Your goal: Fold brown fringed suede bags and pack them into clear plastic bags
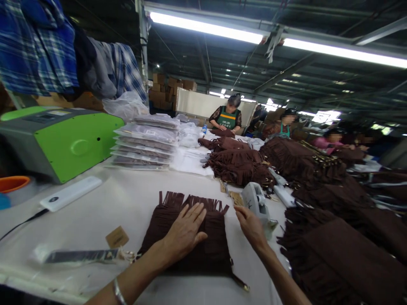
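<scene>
A dark brown fringed bag (203,250) lies flat on the white table (127,190), its fringe ends pointing away from me. Flat on its upper middle rests my left hand (187,228), fingers stretched out. My right hand (249,224) is off the bag's right edge, close to a grey tape dispenser (254,199); its fingers are bent together, and whatever they may hold is too small to make out. A brown tag (117,237) and a plastic-wrapped dark strap (82,256) lie left of the bag.
Left stands a green and grey machine (76,144) beside a white device (71,193). Packaged items (146,144) are stacked behind. Piles of brown fringed bags (356,254) cover the right side. Across the table, a person in a green apron (227,120) handles brown material; other people sit farther right.
</scene>
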`<control>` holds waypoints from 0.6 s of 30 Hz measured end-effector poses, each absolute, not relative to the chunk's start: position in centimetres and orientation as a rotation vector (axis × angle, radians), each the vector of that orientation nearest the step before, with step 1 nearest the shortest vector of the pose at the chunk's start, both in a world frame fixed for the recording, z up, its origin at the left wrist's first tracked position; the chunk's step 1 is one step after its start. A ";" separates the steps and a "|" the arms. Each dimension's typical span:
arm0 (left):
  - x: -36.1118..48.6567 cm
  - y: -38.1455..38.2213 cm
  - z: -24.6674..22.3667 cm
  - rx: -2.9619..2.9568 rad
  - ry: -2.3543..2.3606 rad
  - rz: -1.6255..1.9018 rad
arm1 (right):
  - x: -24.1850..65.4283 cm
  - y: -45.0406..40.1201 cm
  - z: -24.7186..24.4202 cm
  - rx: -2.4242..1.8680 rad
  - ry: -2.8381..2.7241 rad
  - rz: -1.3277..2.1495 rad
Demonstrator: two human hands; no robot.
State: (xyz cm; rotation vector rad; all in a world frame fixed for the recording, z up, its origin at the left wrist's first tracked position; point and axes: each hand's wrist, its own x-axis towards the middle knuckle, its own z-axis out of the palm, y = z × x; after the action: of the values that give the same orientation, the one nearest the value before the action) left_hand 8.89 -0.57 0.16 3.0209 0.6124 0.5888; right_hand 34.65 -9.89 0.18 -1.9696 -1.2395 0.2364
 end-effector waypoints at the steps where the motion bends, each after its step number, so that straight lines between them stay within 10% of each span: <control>1: 10.1 -0.8 0.0 3.032 0.557 0.574 | 35.6 -8.9 0.1 -2.002 -1.289 0.220; 18: 12.5 -2.1 -2.3 2.928 0.705 0.399 | 37.1 -4.2 -0.1 -2.217 -1.447 0.350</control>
State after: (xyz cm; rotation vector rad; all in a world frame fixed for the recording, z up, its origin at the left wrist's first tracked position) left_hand 12.55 -2.11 -2.33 2.9279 0.7046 0.3990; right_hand 37.05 -4.20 -0.12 -2.2169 -1.4465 0.3495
